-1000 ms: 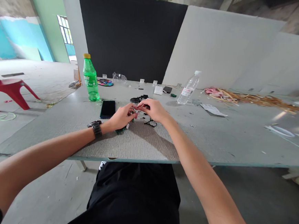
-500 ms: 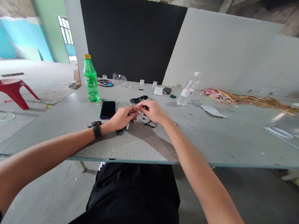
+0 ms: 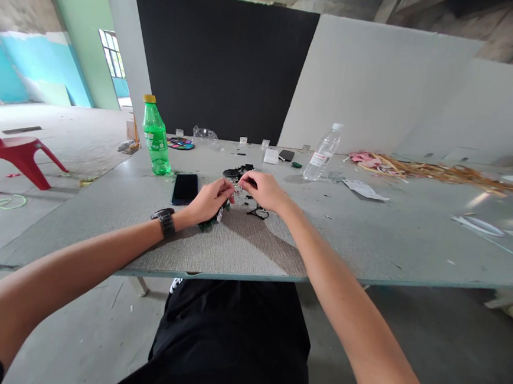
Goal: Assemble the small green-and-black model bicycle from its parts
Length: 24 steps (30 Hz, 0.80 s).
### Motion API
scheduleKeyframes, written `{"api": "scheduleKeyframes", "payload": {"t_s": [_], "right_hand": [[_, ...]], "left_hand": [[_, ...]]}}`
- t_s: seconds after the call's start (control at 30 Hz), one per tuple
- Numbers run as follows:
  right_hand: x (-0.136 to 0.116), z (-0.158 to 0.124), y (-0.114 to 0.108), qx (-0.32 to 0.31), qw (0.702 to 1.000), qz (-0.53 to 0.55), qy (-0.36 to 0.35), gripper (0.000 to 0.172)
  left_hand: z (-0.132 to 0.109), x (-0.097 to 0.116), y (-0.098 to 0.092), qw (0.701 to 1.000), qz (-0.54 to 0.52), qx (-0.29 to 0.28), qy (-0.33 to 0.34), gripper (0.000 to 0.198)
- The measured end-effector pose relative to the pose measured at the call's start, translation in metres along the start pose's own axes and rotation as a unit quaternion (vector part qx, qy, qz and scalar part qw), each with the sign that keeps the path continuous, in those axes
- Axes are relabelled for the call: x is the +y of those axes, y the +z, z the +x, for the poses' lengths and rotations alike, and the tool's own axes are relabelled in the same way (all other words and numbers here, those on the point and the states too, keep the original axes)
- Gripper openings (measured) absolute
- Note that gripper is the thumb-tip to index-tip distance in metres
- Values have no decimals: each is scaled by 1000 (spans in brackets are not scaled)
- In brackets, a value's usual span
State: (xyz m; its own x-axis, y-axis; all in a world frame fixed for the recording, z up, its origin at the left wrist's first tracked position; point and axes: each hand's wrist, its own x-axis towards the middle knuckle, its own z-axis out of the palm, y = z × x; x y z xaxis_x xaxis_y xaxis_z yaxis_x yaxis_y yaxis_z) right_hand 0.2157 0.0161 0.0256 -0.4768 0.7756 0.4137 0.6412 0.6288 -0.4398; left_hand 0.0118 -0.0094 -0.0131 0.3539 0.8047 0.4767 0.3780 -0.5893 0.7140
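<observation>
Close together over the table, my left hand (image 3: 212,200) and my right hand (image 3: 263,191) are both closed in a pinch, fingertips slightly apart. Whatever is between the fingers is too small to make out. A dark green and black piece (image 3: 207,225) lies under my left hand, mostly hidden by it. Just beyond the fingers sits a cluster of small black parts (image 3: 239,170), with tiny dark bits scattered nearby. A thin black looped piece (image 3: 259,213) rests below my right hand. Left of my left hand lies a black phone (image 3: 185,189).
A green bottle with a yellow cap (image 3: 156,143) stands at the left, and a clear bottle (image 3: 323,153) at the right. A white box (image 3: 271,156), a paper sheet (image 3: 365,190) and wood strips (image 3: 444,171) lie on the grey table (image 3: 368,242). A red chair (image 3: 15,152) stands left.
My fingertips have drawn slightly apart, my right hand shifting a little to the right and my left hand a little to the left. The things on the table have not moved.
</observation>
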Motion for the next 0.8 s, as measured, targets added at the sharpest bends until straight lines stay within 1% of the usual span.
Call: {"api": "scheduleKeyframes", "payload": {"t_s": [0.1, 0.17, 0.23, 0.33, 0.43, 0.53, 0.6, 0.7, 0.8], "right_hand": [[0, 0, 1, -17, 1000, -8, -4, 23], [0, -1, 1, -29, 999, -17, -9, 22], [0, 0, 1, -32, 999, -18, -10, 21], [-3, 0, -1, 11, 1000, 6, -27, 23], [-8, 0, -2, 50, 996, 34, -70, 29], [-15, 0, 1, 32, 993, 43, -109, 34], [-20, -1, 5, 6, 991, 50, -126, 33], [-26, -2, 8, -16, 990, 62, -123, 29], [-27, -3, 6, -5, 992, 68, -106, 31]], "left_hand": [[0, 0, 0, 1000, -15, -22, -1, 6], [-1, 0, 0, 999, -20, -35, -4, 7], [-1, 0, 0, 999, -14, -35, -4, 8], [0, 0, 0, 1000, 15, -26, 5, 11], [0, 2, -1, 998, 47, -27, 8, 15], [1, 3, -2, 996, 87, -30, 2, 19], [1, 3, -2, 993, 109, -32, -2, 21], [1, 4, -2, 992, 116, -38, -8, 22], [0, 5, -2, 992, 121, -41, -7, 26]]}}
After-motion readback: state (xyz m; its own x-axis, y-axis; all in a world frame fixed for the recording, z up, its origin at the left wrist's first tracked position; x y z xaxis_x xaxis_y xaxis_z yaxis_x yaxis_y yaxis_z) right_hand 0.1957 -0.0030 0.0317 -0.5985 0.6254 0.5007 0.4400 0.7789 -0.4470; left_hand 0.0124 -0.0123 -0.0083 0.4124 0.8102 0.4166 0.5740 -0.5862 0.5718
